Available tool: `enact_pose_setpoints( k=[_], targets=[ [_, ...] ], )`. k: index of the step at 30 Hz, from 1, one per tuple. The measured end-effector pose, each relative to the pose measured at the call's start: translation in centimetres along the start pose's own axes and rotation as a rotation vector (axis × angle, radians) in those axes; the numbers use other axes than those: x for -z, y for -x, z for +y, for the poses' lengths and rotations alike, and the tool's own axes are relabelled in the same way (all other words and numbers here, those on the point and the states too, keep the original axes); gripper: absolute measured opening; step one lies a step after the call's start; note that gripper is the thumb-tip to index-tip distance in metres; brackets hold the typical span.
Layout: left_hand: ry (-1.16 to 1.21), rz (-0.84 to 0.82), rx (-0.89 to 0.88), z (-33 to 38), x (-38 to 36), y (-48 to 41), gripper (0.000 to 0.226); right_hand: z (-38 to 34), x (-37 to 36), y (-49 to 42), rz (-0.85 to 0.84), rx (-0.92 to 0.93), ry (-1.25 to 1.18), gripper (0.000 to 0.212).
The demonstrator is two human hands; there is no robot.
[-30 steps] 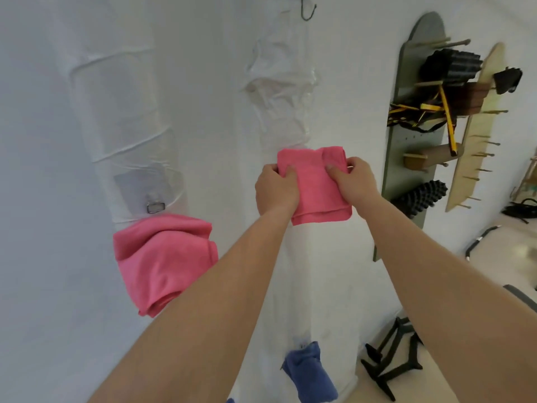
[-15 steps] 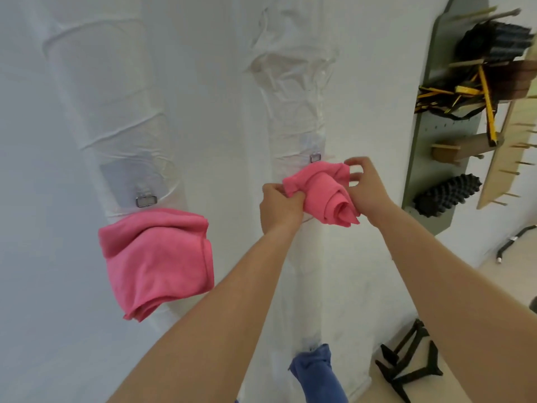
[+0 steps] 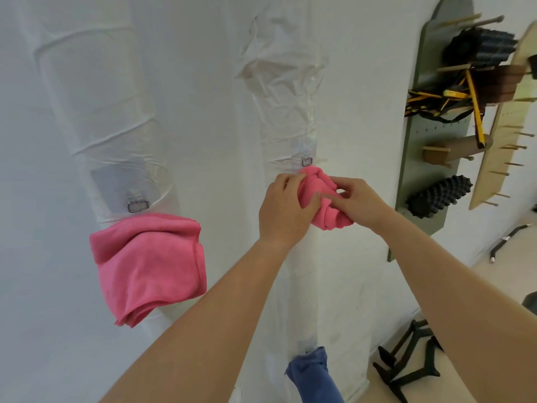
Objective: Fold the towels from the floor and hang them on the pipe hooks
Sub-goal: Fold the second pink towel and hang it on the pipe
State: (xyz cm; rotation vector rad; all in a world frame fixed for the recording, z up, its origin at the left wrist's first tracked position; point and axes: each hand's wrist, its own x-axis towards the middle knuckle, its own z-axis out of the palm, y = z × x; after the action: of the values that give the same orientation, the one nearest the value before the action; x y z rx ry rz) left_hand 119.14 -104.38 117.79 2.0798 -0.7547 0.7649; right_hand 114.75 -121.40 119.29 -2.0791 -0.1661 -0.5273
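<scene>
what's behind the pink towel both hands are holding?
The white wrapped pipe stands behind the pink towel, a metal loop showing just above it. The left hand and right hand grip the towel; cloth and hands cover any hook beneath, so whether it's caught cannot be seen.

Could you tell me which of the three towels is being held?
The bunched pink towel gripped by the left hand and right hand; the other pink towel and the blue towel hang untouched.

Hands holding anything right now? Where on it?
Both grip the bunched pink towel below the hook: left hand on its left side, right hand pinching its right.
</scene>
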Motion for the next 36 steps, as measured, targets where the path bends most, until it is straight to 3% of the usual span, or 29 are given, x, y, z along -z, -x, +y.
enact_pose_setpoints(
  k=[6,13,17,22,27,36],
  targets=[
    [-0.112,-0.042,-0.013,-0.1,0.1,-0.7,0.056,0.2,0.1,-1.2,-0.008,0.04,0.088,0.023],
    [0.005,0.0,-0.042,-1.9,-0.6,-1.1,0.038,1.5,-2.1,-1.4,0.224,0.02,0.04,0.017],
    [-0.005,-0.016,0.012,-0.8,-0.5,-0.7,0.039,-0.2,-2.0,-0.4,0.203,-0.029,0.139,0.016],
    [-0.072,-0.074,0.104,1.5,1.6,-0.7,0.049,-3.6,-0.4,1.0,0.065,-0.132,0.064,0.04],
    [-0.133,-0.116,0.097,3.8,4.6,-0.9,0.048,-6.1,0.9,2.0,0.18,-0.173,0.292,0.067],
    [-0.203,-0.2,0.108,6.2,12.3,2.1,0.052,-13.4,0.4,6.6,0.15,-0.228,0.475,0.046]
  ],
)
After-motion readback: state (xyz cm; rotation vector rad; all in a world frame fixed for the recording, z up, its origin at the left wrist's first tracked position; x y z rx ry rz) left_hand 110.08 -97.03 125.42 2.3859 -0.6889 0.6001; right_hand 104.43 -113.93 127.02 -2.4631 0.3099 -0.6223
